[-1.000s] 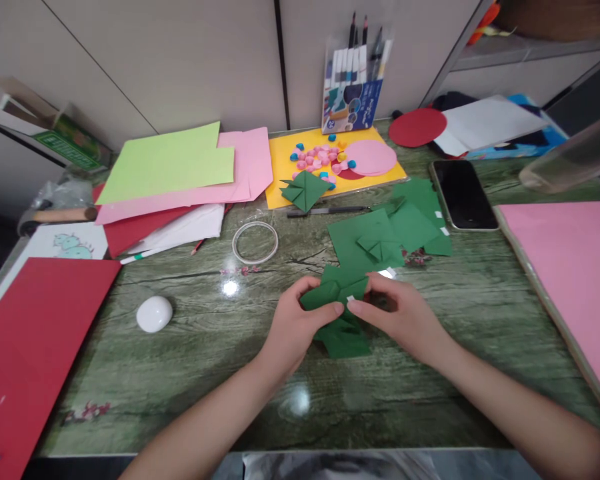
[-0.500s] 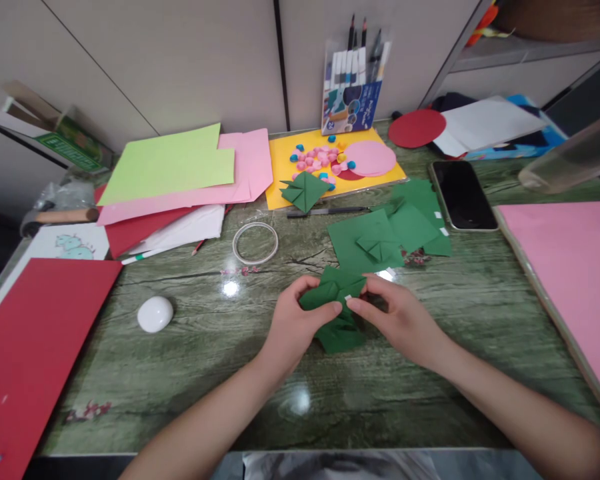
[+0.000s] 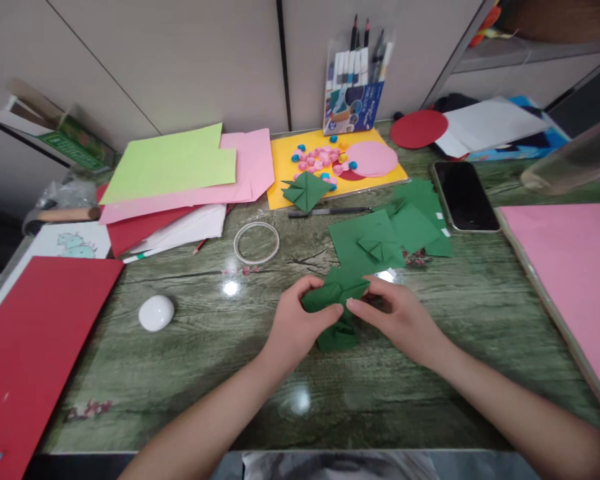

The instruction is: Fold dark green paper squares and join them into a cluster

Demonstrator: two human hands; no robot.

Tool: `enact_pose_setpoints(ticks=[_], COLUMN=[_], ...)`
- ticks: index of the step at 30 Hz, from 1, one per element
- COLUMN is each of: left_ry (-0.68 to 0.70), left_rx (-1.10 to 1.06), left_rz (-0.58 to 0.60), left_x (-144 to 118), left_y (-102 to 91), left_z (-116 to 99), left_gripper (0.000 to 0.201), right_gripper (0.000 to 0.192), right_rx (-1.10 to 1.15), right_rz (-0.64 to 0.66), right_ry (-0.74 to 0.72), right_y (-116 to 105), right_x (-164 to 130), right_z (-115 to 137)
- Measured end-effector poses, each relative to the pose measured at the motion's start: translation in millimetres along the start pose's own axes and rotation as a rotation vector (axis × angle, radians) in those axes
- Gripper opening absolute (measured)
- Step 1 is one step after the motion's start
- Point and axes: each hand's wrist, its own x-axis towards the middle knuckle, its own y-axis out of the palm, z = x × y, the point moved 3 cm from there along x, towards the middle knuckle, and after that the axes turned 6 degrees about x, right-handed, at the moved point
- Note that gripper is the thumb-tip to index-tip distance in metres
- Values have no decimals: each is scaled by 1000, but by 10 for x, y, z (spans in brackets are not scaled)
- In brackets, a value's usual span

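Note:
Between my two hands is a folded green paper (image 3: pixel 337 291), its flaps pointing left and right. My left hand (image 3: pixel 305 313) pinches its left side, thumb on top and fingers behind. On the right side my right hand (image 3: pixel 387 310) grips it, the thumb tip near the paper's middle. Below it, partly covered, more green folded paper (image 3: pixel 337 335) shows. Just beyond my hands lie green paper sheets (image 3: pixel 345 240) with a small folded piece on top. A finished-looking green folded shape (image 3: pixel 306 192) rests at the edge of a yellow sheet (image 3: pixel 280 157).
A ring of tape (image 3: pixel 257 243), a pen (image 3: pixel 330 212) and a phone (image 3: pixel 465 197) lie around the middle. To the left are a white rounded object (image 3: pixel 156 313) and red card (image 3: pixel 40 333). A pink pad (image 3: pixel 570 267) lies right; a marker pack (image 3: pixel 353 100) stands behind.
A small white patch on the green paper near my right thumb is now mostly hidden under the thumb tip. Both hands stay in nearly the same place.

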Motion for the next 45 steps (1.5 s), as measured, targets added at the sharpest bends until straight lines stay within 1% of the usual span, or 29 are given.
enact_pose_setpoints(ticks=[4, 9, 18, 21, 24, 27, 30, 33, 36, 38, 39, 40, 41, 43, 44, 45], left_ry=[-19, -70, -89, -104, -114, -103, -69, -67, -121, -169, -186, -194, -195, -180, -170, -162], left_rx=[-20, -64, -148, -145, -151, -127, -39, -7, -83, -152, -182, -205, -220, -240, -247, -253], left_rz=[12, 23, -1, -18, -12, 6, 25, 32, 44, 56, 57, 53, 45, 22, 14, 11], left_x=[-12, -14, -3, 4, 16, 22, 17, 8, 0, -3, -3, -3, -2, -2, -4, -8], left_y=[14, 19, -3, -13, -14, -13, -10, -4, 11, 23, 27, 29, 28, 20, 16, 14], left_z=[12, 35, 36, 34, 30, 26, 16, 4, -10, -22, -28, -36, -43, -55, -59, -61], left_gripper=[19, 22, 24, 25, 27, 26, 25, 25, 27, 27, 26, 26, 25, 24, 24, 24], right_gripper=[17, 15, 14, 14, 12, 16, 21, 22, 23, 24, 22, 18, 13, 9, 9, 8], right_rx=[44, 61, -110, -103, -39, 9, 21, -3, -5, 8, 10, 1, -28, -157, -249, -347], right_rz=[32, 59, 52, 87, 123, 115, 89, 65, 48, 41, 17, -37, -120, -296, -352, -362], right_ry=[-61, -72, -70, -48, -4, 45, 63, 12, -33, -37, -47, -77, -135, -324, -428, -515], right_y=[-14, -22, -2, 1, -2, -14, -20, -17, -11, -12, -22, -42, -72, -126, -134, -124], right_x=[-2, -1, 3, 9, 9, 4, 0, 0, 2, 1, -2, -10, -24, -81, -116, -146], right_z=[34, 60, 22, 4, -4, 3, 20, 40, 44, 40, 43, 55, 80, 162, 208, 246])
